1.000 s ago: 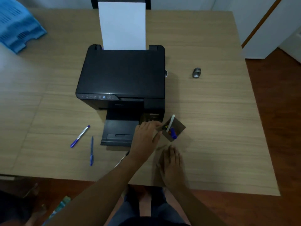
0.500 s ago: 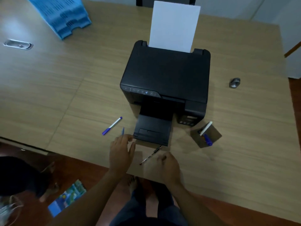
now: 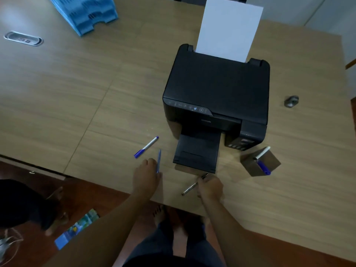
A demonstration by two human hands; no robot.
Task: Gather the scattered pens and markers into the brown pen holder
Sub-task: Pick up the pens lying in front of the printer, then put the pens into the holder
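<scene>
The brown pen holder (image 3: 266, 160) stands right of the printer, with a white marker and a blue pen sticking out. A white pen with a blue cap (image 3: 146, 147) lies loose on the table. My left hand (image 3: 146, 177) covers the lower end of a blue pen (image 3: 159, 159), fingers on it. Near the table's front edge my right hand (image 3: 210, 187) closes around a dark pen (image 3: 189, 188) in front of the printer's tray.
A black printer (image 3: 217, 93) with an upright white sheet and an extended output tray fills the middle of the wooden table (image 3: 77, 93). A blue paper tray (image 3: 86, 12) sits far left, a small grey object (image 3: 291, 101) far right. A person's feet show at lower left.
My left hand left the pen holder and moved left to the blue pen. My right hand shifted onto the dark pen. The view swung left.
</scene>
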